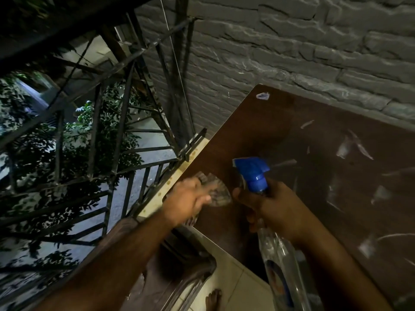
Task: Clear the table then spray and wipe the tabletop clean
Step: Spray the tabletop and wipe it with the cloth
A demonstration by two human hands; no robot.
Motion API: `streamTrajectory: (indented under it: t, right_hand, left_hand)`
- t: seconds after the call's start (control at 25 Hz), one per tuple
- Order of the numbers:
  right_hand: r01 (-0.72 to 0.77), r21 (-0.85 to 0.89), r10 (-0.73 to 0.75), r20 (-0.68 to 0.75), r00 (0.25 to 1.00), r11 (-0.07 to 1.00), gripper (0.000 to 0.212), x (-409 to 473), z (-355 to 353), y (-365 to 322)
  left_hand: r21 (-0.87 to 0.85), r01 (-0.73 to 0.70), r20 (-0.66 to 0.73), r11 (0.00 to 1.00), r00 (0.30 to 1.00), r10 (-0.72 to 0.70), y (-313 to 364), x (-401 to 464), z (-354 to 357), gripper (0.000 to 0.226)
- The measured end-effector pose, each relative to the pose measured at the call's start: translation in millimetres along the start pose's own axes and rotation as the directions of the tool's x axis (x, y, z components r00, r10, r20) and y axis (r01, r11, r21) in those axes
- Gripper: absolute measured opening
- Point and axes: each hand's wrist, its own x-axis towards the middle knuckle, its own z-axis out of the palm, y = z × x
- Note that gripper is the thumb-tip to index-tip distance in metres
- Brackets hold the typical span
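At the table corner: dark brown tabletop (258,131) set against a grey brick wall (292,41), with a metal railing (101,131) to its left.
Left hand (188,196): fingers curled around a crumpled, patterned cloth (215,191), holding it on the tabletop near the left edge. Hand and cloth are motion-blurred, so the cloth's pattern cannot be made out.
Right hand (269,209): fingers wrapped around the neck of a spray bottle (276,250), just below the blue trigger head (251,171).
Spray bottle: clear body, tilted, base toward the camera, nozzle pointing over the tabletop toward the wall side. Held above the surface, just beside the cloth.
Tabletop condition: pale streaks and smears scattered across the right half (350,147); one small whitish mark (262,96) near the far corner.
Floor: light tiles (235,277) visible below the table edge, with a bare foot (213,299) standing on them.
Beyond railing: leafy foliage (33,153).
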Motion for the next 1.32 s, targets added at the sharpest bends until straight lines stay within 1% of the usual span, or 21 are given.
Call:
streamTrajectory:
  t: [0.04, 0.08, 0.12, 0.16, 0.2, 0.24, 0.28, 0.32, 0.36, 0.4, 0.44, 0.48, 0.56, 0.6, 0.64, 0.72, 0.8, 0.88, 0.96, 1.16, 1.32]
  right_hand:
    - [-0.013, 0.015, 0.013, -0.003, 1.000, 1.000, 0.021, -1.5, -1.2, 0.2]
    - [-0.015, 0.018, 0.015, -0.003, 1.000, 1.000, 0.020, -2.7, -2.4, 0.5]
    - [-0.016, 0.017, 0.016, -0.005, 1.000, 1.000, 0.018, -3.6, -3.5, 1.2]
    - [-0.012, 0.018, 0.013, -0.012, 1.000, 1.000, 0.018, -4.4, -5.0, 1.9]
    - [-0.013, 0.017, 0.013, -0.027, 1.000, 1.000, 0.018, -5.8, -6.6, 2.5]
    - [-0.017, 0.016, 0.017, -0.039, 0.999, 1.000, 0.020, -6.4, -8.3, 4.7]
    - [-0.023, 0.020, 0.024, -0.055, 0.998, 1.000, 0.021, -7.0, -10.4, 5.4]
    - [-0.031, 0.035, 0.033, -0.068, 0.997, 0.999, 0.022, -7.0, -12.2, 5.5]
    - [-0.045, 0.060, 0.049, -0.081, 0.995, 0.997, 0.023, -7.3, -15.0, 4.8]
    - [-0.055, 0.085, 0.062, -0.091, 0.994, 0.995, 0.023, -7.8, -16.8, 3.8]
    - [-0.056, 0.097, 0.067, -0.109, 0.992, 0.994, 0.024, -7.9, -20.1, 3.2]
    - [-0.049, 0.092, 0.060, -0.126, 0.990, 0.995, 0.024, -7.7, -23.4, 3.3]
    - [-0.021, 0.089, 0.035, -0.159, 0.987, 0.996, 0.026, -6.9, -30.5, 6.8]
    - [-0.014, 0.093, 0.031, -0.184, 0.982, 0.996, 0.027, -5.9, -35.0, 8.8]
    - [-0.018, 0.093, 0.037, -0.204, 0.978, 0.996, 0.028, -4.8, -40.4, 11.6]
    - [-0.040, 0.098, 0.061, -0.219, 0.974, 0.994, 0.026, -1.8, -49.0, 10.9]
    - [-0.046, 0.119, 0.074, -0.237, 0.969, 0.992, 0.027, 2.6, -55.3, 10.6]
    - [-0.045, 0.128, 0.077, -0.256, 0.964, 0.991, 0.028, 9.7, -57.8, 9.4]
    - [-0.043, 0.132, 0.079, -0.278, 0.957, 0.990, 0.027, 18.0, -58.4, 9.4]
    - [-0.051, 0.144, 0.088, -0.264, 0.960, 0.988, 0.027, 37.7, -60.4, -7.6]
    - [-0.050, 0.164, 0.093, -0.270, 0.958, 0.985, 0.024, 55.0, -73.3, -13.5]
  left_hand:
    - [-0.046, 0.140, -0.064, 0.989, 0.988, -0.142, 1.5, 11.9, -2.1, 0.043]
    - [-0.044, 0.188, -0.084, 0.981, 0.978, -0.191, 9.7, 14.8, -1.0, 0.041]
    - [-0.033, 0.130, -0.052, 0.991, 0.990, -0.131, 22.7, 10.8, 1.6, 0.039]
    - [-0.017, -0.046, 0.014, 0.999, 0.999, 0.046, 35.4, 1.2, 6.2, 0.039]
    - [-0.011, -0.285, 0.088, 0.958, 0.954, 0.285, 42.5, -12.1, 9.3, 0.042]
    - [-0.005, -0.436, 0.171, 0.900, 0.887, 0.430, 40.0, -21.6, 10.7, 0.044]
    - [0.015, -0.478, 0.212, 0.878, 0.860, 0.464, 30.0, -20.4, 10.7, 0.046]
    - [0.016, -0.396, 0.194, 0.918, 0.902, 0.386, 20.4, -10.3, 10.8, 0.046]
    - [-0.019, -0.191, 0.104, 0.981, 0.976, 0.192, 12.7, 7.3, 10.7, 0.045]
    - [-0.060, 0.062, 0.024, 0.996, 0.998, -0.060, 10.9, 22.6, 10.8, 0.044]
    - [-0.083, 0.232, -0.055, 0.969, 0.970, -0.237, 16.8, 34.3, 14.1, 0.044]
    - [-0.064, 0.259, -0.101, 0.964, 0.959, -0.264, 28.1, 40.0, 18.3, 0.043]
    - [0.000, -0.022, -0.019, 1.000, 1.000, 0.022, 51.5, 31.6, 25.8, 0.043]
    - [0.015, -0.201, 0.056, 0.979, 0.978, 0.200, 54.1, 23.5, 27.9, 0.044]
    - [0.008, -0.264, 0.096, 0.964, 0.960, 0.263, 48.4, 18.2, 26.1, 0.044]
    - [-0.029, -0.056, -0.027, 0.998, 0.998, 0.055, 28.6, 28.9, 19.8, 0.043]
    - [-0.049, 0.226, -0.190, 0.973, 0.954, -0.231, 21.5, 64.4, 20.6, 0.044]
    - [-0.043, 0.313, -0.227, 0.949, 0.922, -0.314, 26.7, 112.3, 18.6, 0.044]
    - [-0.022, 0.288, -0.171, 0.957, 0.942, -0.288, 41.6, 140.0, 14.6, 0.040]
    - [0.017, -0.042, 0.007, 0.999, 0.999, 0.042, 63.5, 79.0, 22.4, 0.046]
    - [0.035, 0.153, -0.116, 0.988, 0.982, -0.148, 48.3, 174.0, 15.7, 0.041]
